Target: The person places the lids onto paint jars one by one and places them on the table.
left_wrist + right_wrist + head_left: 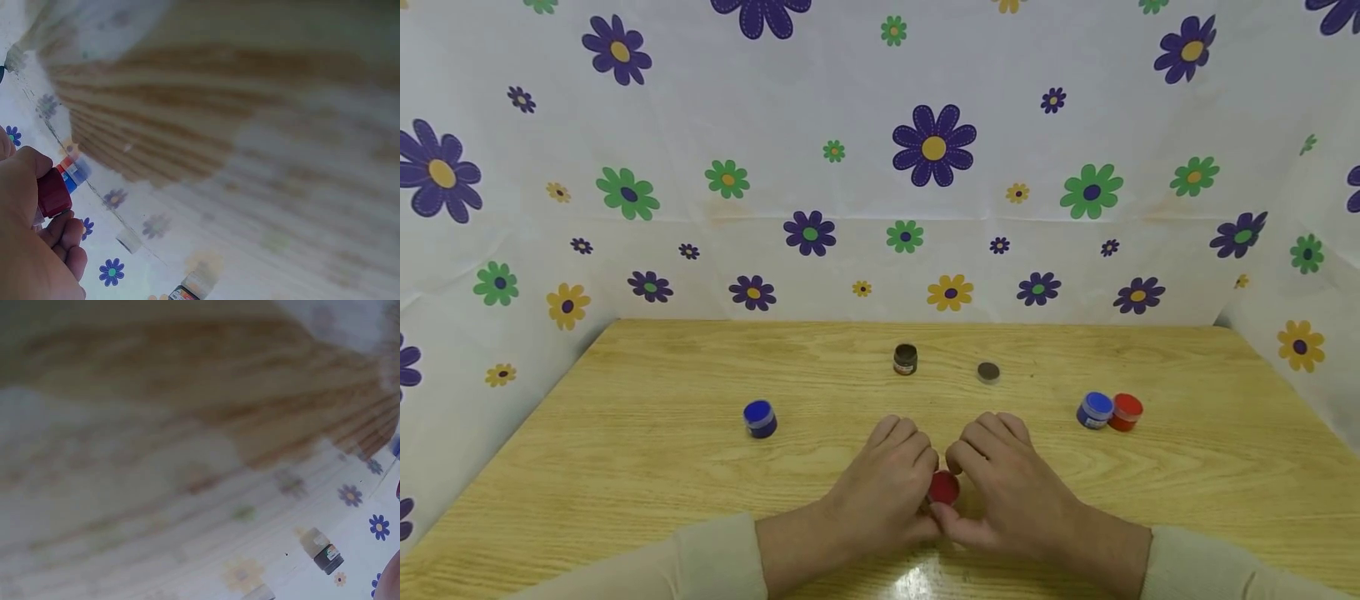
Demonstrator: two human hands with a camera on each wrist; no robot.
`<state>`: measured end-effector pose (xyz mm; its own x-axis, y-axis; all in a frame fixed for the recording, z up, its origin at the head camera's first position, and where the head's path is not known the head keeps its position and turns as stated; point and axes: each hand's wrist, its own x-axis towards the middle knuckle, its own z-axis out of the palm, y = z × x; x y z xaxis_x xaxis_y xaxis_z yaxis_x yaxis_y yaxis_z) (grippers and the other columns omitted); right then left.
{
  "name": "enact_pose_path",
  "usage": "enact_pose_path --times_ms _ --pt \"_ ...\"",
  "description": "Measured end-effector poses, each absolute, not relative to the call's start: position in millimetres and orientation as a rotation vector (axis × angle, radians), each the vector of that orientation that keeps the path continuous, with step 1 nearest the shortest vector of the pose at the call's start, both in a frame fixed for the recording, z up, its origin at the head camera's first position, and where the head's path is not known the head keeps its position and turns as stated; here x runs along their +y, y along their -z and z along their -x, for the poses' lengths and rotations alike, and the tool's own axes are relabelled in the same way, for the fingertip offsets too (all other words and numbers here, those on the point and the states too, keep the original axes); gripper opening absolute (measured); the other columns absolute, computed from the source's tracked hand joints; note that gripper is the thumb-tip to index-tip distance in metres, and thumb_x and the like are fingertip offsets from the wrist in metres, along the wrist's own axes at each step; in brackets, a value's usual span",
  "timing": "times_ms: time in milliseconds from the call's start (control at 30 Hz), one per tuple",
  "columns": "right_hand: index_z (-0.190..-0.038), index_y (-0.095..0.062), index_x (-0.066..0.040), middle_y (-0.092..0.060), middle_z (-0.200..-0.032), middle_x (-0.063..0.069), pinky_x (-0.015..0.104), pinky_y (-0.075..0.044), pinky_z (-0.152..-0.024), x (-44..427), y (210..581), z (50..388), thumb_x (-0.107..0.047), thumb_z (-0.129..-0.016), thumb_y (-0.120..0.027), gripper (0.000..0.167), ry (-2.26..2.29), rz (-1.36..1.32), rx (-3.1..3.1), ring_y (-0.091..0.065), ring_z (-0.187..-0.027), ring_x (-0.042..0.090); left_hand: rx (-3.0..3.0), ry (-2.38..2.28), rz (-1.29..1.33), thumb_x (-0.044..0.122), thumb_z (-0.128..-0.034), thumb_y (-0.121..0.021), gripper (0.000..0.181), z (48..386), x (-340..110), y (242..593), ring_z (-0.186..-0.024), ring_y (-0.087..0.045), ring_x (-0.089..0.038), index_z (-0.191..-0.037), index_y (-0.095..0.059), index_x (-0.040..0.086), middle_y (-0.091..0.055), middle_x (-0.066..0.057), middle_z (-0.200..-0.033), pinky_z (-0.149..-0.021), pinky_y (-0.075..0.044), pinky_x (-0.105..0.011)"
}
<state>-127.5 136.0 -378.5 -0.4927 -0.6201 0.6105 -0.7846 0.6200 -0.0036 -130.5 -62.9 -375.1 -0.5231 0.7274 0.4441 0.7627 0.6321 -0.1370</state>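
In the head view, a small jar of dark red paint (944, 488) is between both hands near the front of the wooden table. My left hand (887, 483) grips it from the left with curled fingers. The right hand (1011, 487) curls its fingers and thumb at the jar's other side. Between them the hands hide most of its sides. The left wrist view shows the dark red jar (55, 192) pinched between a thumb and fingers. At the right wrist view's edge only a bit of a hand (390, 578) appears.
An uncovered jar of black paint (906, 360) stands behind the hands, with a loose round lid (988, 372) beside it. One blue paint jar (760, 419) is on the left. Another blue jar (1095, 410) and a red jar (1126, 412) stand together on the right. Flowered cloth surrounds the table.
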Motion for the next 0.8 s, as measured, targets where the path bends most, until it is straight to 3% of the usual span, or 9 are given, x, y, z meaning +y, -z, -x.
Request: enact_pose_path --times_ms 267,400,567,800 --pt "-0.078 -0.053 -0.022 -0.043 -0.081 -0.011 0.034 -0.032 -0.083 136.4 379.2 127.8 -0.051 -0.078 -0.074 0.036 -0.405 -1.094 -2.292 -0.04 -0.082 0.009 -2.398 0.113 1.178 0.05 -0.0728 -0.076 0.038 130.3 -63.4 375.7 -0.083 -0.046 -0.013 -0.076 -0.06 0.016 -0.06 0.006 -0.079 -0.085 -0.037 -0.029" --pt "-0.089 -0.06 -0.019 -0.051 -0.086 -0.009 0.035 -0.033 -0.086 138.5 376.7 126.8 -0.055 -0.083 -0.069 0.037 -0.44 -1.088 -2.334 -0.043 -0.086 0.009 -2.423 0.135 1.154 0.048 -0.0703 -0.077 0.036 129.6 -64.3 373.9 -0.085 -0.048 -0.013 -0.078 -0.061 0.016 -0.06 0.006 -0.081 -0.087 -0.038 -0.029" --pt "-0.107 -0.064 -0.019 -0.055 -0.093 -0.008 0.034 -0.03 -0.088 140.7 374.1 126.6 -0.042 -0.077 -0.071 0.038 -0.475 -1.144 -2.355 -0.043 -0.091 0.01 -2.436 0.17 1.123 0.046 -0.0679 -0.078 0.038 130.0 -64.9 372.6 -0.085 -0.047 -0.012 -0.08 -0.06 0.016 -0.058 0.007 -0.08 -0.087 -0.038 -0.029" --pt "-0.104 -0.065 -0.018 -0.054 -0.091 -0.008 0.032 -0.028 -0.086 139.9 375.2 127.5 -0.032 -0.069 -0.073 0.038 -0.472 -1.188 -2.291 -0.043 -0.089 0.01 -2.418 0.219 1.124 0.041 -0.0661 -0.079 0.035 131.2 -64.8 374.6 -0.082 -0.046 -0.012 -0.08 -0.06 0.015 -0.056 0.008 -0.077 -0.086 -0.038 -0.03"
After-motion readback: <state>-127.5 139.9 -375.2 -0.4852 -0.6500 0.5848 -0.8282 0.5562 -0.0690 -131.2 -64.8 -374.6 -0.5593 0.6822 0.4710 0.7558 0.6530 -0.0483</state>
